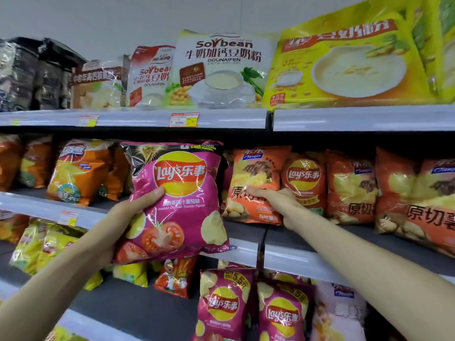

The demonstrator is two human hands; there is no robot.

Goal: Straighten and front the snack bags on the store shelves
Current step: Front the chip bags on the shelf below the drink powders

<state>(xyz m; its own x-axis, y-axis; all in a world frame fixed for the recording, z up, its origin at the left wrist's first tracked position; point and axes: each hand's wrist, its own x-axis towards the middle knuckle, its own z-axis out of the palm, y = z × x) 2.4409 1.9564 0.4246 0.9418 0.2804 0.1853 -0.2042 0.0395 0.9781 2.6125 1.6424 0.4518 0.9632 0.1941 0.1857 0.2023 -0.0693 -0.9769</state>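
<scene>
Magenta foil Lay's tomato crisp bag (174, 200) held up in front of the middle shelf (283, 257), with an orange crisp bag (253, 173) gripped at its 3 o'clock.

Three magenta bags show in all: the held one at centre and two standing at 5 o'clock on the grey lower shelf (123, 303). The held bag is upright, its long axis running 12 to 6, printed front toward the viewer. The left hand (130, 217) grips its lower left edge, thumb curled over the front and the other fingers hidden behind. The right hand (275, 203) is curled on the orange bag, which stands on the middle shelf facing front. One red Lay's bag (304, 180) stands just beside it at 3 o'clock. Two white Soybean powder bags (221, 67) stand at 12 o'clock.
</scene>
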